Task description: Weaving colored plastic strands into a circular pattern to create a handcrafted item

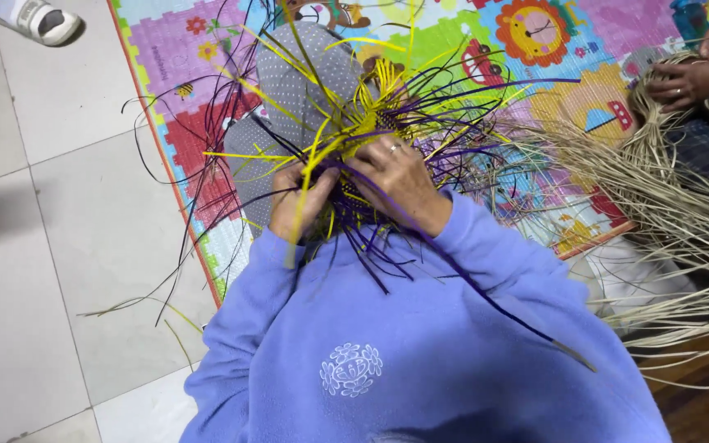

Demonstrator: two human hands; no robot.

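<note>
A woven piece of yellow and dark purple strips (346,131) sits in front of my chest, its loose ends fanning out in all directions. My left hand (295,203) pinches a few yellow strips at the lower left of the weave. My right hand (400,182), with a ring on one finger, presses on the weave's right side with fingers curled over purple strips. One long purple strip (486,291) trails down across my lavender sleeve. The centre of the weave is hidden under both hands.
My knee in grey dotted fabric (305,78) lies under the weave on a colourful play mat (198,107). Another person's hands (691,78) work a bundle of tan straw (683,221) at the right. A shoe (38,20) stands on the tiled floor, top left.
</note>
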